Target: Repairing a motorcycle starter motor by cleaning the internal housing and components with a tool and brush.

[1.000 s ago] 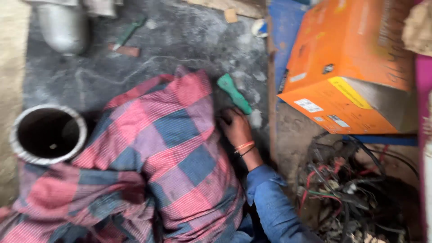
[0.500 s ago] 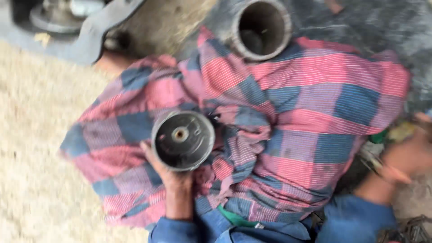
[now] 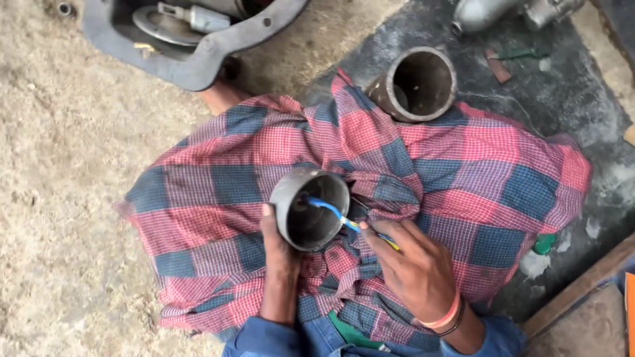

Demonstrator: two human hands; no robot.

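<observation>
Sandy, gritty ground on the left w/ a dark stained slab [image 3: 529,112] top right; person sits low, lap covered by a red-and-blue checked cloth [image 3: 278,152] spread wide over both knees.

Left hand [image 3: 281,248] comes up from below & wraps the underside of a small grey metal cup [image 3: 309,208], thumb up along its left wall, fingers closed round it. Cup is tilted, mouth facing up-right toward the camera; inside looks dark & mostly hollow, bottom not clear. Right hand [image 3: 413,268] sits just right of the cup, fingers pinched shut on a thin tool w/ blue-and-yellow handle [image 3: 344,218]; the blue end reaches over the rim & into the cup, tip touching the inner wall near the top left. An orange band & a dark one sit on that wrist.

Bigger rusty pipe section [image 3: 415,82] stands on the slab at the cloth's top edge, open mouth up, partly draped by the cloth; interior dark, contents can't tell. Top left, a grey metal housing [image 3: 192,59] lies open, holding a round disc part & a short pale cylinder. Silvery metal fitting [image 3: 486,13] lies top right on the slab, w/ a green scrap [image 3: 544,243] by the cloth's right edge. Wooden edge [image 3: 582,284] runs bottom right.
</observation>
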